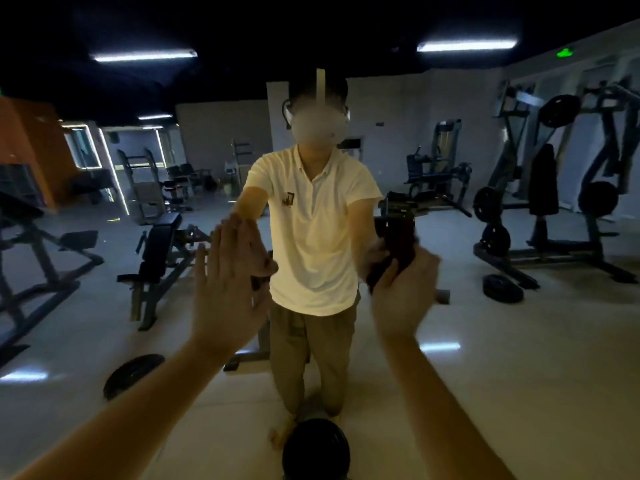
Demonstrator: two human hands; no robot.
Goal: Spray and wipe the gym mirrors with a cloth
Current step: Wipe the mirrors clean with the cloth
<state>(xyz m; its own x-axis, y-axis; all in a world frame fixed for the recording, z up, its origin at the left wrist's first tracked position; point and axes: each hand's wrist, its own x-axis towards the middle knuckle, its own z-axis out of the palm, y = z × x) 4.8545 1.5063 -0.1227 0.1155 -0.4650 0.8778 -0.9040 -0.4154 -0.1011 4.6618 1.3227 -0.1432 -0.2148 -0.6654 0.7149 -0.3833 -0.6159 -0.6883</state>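
The gym mirror (519, 341) fills the whole view and reflects me standing in a pale polo shirt. My left hand (225, 282) is raised with straight fingers, its palm flat against the glass where it meets its own reflection. My right hand (403, 289) grips a dark reddish object (394, 247), which looks like the cloth, and holds it up at the glass. The dim light and blur hide its exact shape. No spray bottle is in view.
A round black weight (315, 448) sits low in front of me at the mirror's foot. The reflection shows a black bench (159, 251), a plate-loaded machine (561, 209) and loose weight plates (133, 374) on the pale floor behind me.
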